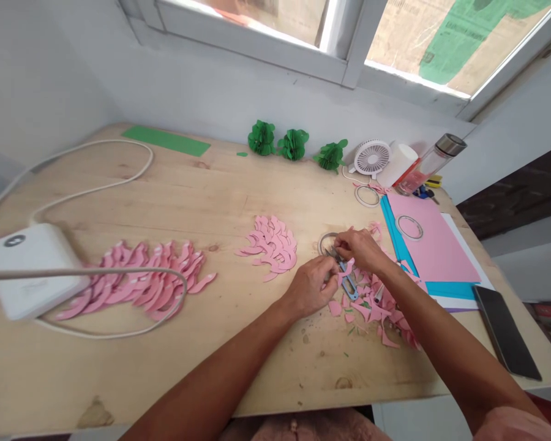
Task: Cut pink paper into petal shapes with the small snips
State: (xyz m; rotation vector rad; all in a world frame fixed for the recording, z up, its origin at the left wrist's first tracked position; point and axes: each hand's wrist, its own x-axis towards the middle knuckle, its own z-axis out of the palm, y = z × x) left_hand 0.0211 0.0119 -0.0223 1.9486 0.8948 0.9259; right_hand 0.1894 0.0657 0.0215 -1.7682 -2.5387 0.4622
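Note:
My left hand (313,286) is closed, its fingertips pinching a curved pink paper piece (347,269). Close beside it, the fingers of my right hand (359,247) are pressed together at the edge of a roll of tape (324,245); what they pinch is too small to make out. Blue-handled snips (350,288) lie on the table under the pink piece, partly covered. Pink paper scraps (370,311) are heaped beneath my right forearm. Left of my hands lies a cluster of cut pink paper petals (275,245).
A larger row of pink petals (151,282) lies beside a white power bank (32,269) with a looping cable. Green paper flowers (294,144), a small fan (372,158) and a bottle (429,165) stand along the wall. Coloured sheets (441,245) and a phone (507,334) lie right.

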